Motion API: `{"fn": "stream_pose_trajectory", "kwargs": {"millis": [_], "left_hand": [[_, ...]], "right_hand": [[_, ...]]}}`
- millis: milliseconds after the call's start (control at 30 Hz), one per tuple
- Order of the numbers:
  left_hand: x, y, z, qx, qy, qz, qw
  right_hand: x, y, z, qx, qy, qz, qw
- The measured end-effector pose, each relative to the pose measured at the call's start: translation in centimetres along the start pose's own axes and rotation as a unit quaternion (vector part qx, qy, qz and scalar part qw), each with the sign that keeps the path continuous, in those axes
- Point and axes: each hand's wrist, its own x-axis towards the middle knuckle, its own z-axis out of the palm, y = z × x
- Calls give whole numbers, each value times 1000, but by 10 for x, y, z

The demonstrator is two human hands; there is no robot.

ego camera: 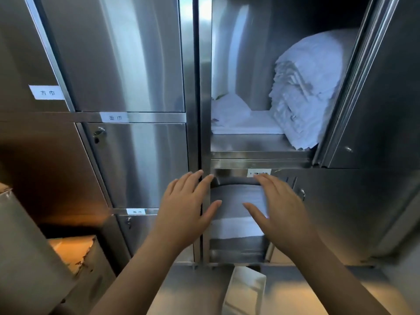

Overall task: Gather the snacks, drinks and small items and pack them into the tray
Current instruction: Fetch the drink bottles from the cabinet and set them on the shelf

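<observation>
Flanking folded linen [236,201], left hand [186,210], right hand [277,208], fingers spread

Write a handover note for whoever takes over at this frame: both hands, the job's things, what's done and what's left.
Hands: the left hand is open and holds nothing, spread in front of the centre post of the steel cabinet. The right hand is open and holds nothing, in front of the lower open compartment.
Things: that compartment holds folded cloths, and the one above holds white towels. No snacks or drinks are in view. A pale, blurred tray-like object lies below the cabinet.
Done: nothing shows as packed.
Left: find the snacks, drinks and small items, then pack them all.
</observation>
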Motion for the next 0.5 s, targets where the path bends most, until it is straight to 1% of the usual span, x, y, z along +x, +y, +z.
{"fn": "stream_pose_trajectory", "kwargs": {"millis": [133, 233, 367, 500], "left_hand": [[60, 14, 36, -12, 9, 19, 1000], [108, 29, 69, -20, 8, 9, 1000], [178, 54, 108, -23, 2, 10, 1000], [244, 67, 127, -10, 23, 0, 1000]], "right_hand": [[40, 50, 11, -16, 0, 16, 1000], [73, 95, 22, -12, -3, 23, 1000], [124, 152, 30, -5, -13, 21, 1000], [188, 201, 33, 10, -9, 3, 1000]]}}
